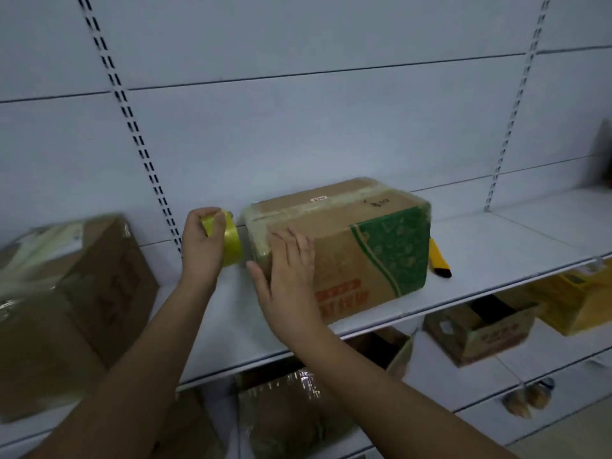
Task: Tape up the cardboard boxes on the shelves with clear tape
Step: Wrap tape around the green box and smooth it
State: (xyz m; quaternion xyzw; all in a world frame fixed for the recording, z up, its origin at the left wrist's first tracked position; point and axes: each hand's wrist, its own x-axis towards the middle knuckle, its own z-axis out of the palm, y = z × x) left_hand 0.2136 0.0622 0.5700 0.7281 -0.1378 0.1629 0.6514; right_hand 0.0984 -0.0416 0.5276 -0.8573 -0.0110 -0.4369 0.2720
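A yellow utility knife [439,259] lies on the white shelf [516,240], well right of the slotted upright [139,140], with a yellow carton [576,301] on the shelf below.

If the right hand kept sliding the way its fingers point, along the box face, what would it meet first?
The right hand lies flat on the cardboard box, fingers pointing up and slightly right. It would probably reach the box's taped top edge first, then the shelf's back panel; depth is unclear.
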